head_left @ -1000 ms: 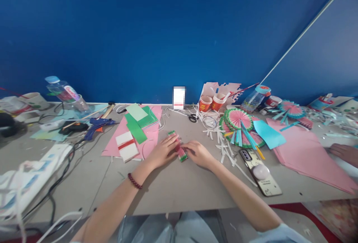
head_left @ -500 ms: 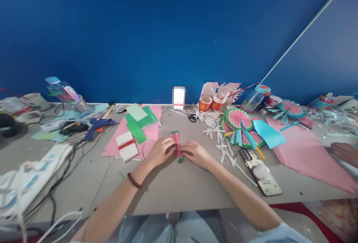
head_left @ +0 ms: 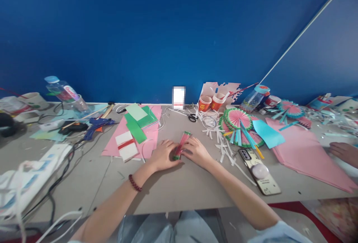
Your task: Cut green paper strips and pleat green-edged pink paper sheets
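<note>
- Fingers (head_left: pixel 171 149) of our left hand (head_left: pixel 164 155) are curled together and pressed on the near end of the pleated paper bundle (head_left: pixel 182 144), with the palm down on the table (head_left: pixel 179 191).
- Our right hand (head_left: pixel 197 152) comes from the other side. Its fingers (head_left: pixel 189 145) close against the bundle's right edge, so both hands clamp it between them.
- Both forearms stretch forward and meet near the middle of the table; a dark red bracelet (head_left: pixel 135 182) sits on the left wrist.
- The bundle (pink, with green ends) lies tilted. Its far end leans to the right and sticks out beyond the fingertips.
- Pink paper sheets (head_left: pixel 151 135) lie to the left of the hands, and to the right are white paper strips (head_left: pixel 226 150) and a phone (head_left: pixel 260 174), near but apart.
</note>
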Action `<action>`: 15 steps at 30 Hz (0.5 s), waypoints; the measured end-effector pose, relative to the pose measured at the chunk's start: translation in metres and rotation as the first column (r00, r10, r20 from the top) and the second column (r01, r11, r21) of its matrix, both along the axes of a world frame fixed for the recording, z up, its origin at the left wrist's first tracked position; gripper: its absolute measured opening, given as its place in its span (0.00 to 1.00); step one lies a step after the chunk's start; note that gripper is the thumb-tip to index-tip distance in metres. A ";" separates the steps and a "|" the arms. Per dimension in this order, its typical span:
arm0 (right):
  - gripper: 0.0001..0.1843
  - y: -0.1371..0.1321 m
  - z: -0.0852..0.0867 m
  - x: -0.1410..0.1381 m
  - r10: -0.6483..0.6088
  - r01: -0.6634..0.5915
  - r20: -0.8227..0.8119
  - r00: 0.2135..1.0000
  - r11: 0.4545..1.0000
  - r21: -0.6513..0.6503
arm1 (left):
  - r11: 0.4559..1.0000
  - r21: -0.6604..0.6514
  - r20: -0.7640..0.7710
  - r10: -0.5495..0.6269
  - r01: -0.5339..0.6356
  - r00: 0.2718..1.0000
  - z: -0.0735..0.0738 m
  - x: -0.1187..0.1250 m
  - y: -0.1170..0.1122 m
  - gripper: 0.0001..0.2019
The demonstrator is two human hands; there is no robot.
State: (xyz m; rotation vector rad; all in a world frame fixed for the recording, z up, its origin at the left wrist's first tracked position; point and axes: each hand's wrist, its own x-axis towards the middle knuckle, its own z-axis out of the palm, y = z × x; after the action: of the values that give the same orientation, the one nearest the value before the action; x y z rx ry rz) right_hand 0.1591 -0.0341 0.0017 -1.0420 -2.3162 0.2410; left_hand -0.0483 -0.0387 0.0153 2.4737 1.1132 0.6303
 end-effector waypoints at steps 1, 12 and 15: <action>0.05 0.000 0.000 0.001 -0.007 0.007 -0.004 1.000 1.000 0.008 | 1.000 0.005 -0.013 0.006 -0.005 1.000 0.000 0.000 -0.001 0.23; 0.14 0.000 0.002 0.002 -0.034 0.034 -0.018 0.999 0.999 0.021 | 0.986 -0.161 0.180 0.075 -0.046 0.981 0.004 -0.004 0.003 0.15; 0.15 0.001 0.004 0.004 -0.056 0.056 -0.006 0.998 0.998 -0.007 | 0.970 -0.234 0.280 0.136 -0.070 0.950 0.001 -0.005 0.005 0.17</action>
State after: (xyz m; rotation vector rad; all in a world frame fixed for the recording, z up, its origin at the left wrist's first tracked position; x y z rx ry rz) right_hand 0.1631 -0.0333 0.0055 -1.1056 -2.2783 0.2299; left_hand -0.0538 -0.0335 0.0159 2.0629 1.1319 0.8256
